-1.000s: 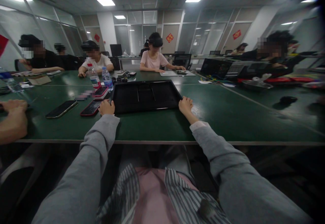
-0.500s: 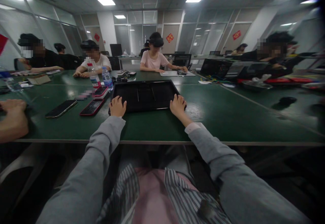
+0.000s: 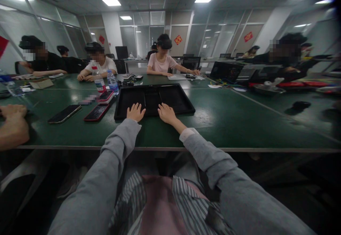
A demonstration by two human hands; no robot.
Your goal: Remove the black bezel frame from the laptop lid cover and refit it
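A shallow black rectangular tray [image 3: 176, 112] lies on the green table in front of me, its inside split by two thin dividers. My left hand [image 3: 135, 112] is over its near rim, left of the middle, with fingers spread and palm down. Over the same rim, right of the middle, my right hand [image 3: 166, 113] is also palm down, its fingers stretched out. Neither hand grasps anything. Whether the palms press on the rim or only hover above it is hard to tell.
Left of the tray lie a red-edged phone [image 3: 96, 112] and a dark phone [image 3: 64, 114]. Two plastic bottles [image 3: 113, 83] stand behind them. A co-worker's hand [image 3: 14, 113] rests at the far left. Cables [image 3: 127, 83] lie behind the tray; people sit across the table.
Both my hands have moved inward from the tray's near corners towards the middle of its front rim. The tray itself stays in place. Across the table, a co-worker's hand has shifted slightly right.
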